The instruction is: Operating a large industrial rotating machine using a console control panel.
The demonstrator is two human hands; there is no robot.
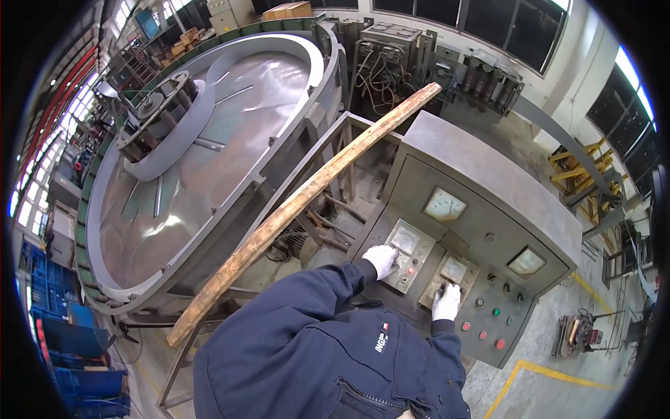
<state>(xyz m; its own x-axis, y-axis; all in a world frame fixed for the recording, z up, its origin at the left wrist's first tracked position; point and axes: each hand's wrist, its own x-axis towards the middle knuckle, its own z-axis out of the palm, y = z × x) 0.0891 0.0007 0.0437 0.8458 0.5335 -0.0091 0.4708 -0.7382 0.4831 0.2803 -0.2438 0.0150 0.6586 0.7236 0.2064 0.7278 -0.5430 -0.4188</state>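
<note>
A grey metal control console (481,164) stands in front of me, its sloped face set with gauges, buttons and two small control modules. My left hand (382,261), in a white glove, rests at the left edge of the left control module (405,241), beside a lit red lamp (410,271). Its fingers are curled, and whatever lies under them is hidden. On the lower part of the right control module (457,269), my right hand (447,302), gloved too, has its fingers closed about a dark knob (440,288).
A long wooden pole (300,199) slants across the frame left of the console. Beyond it is a large round metal tray (258,91) with a wide strip looped inside. Red and green buttons (483,335) line the console's lower right. Yellow lines (551,372) mark the floor.
</note>
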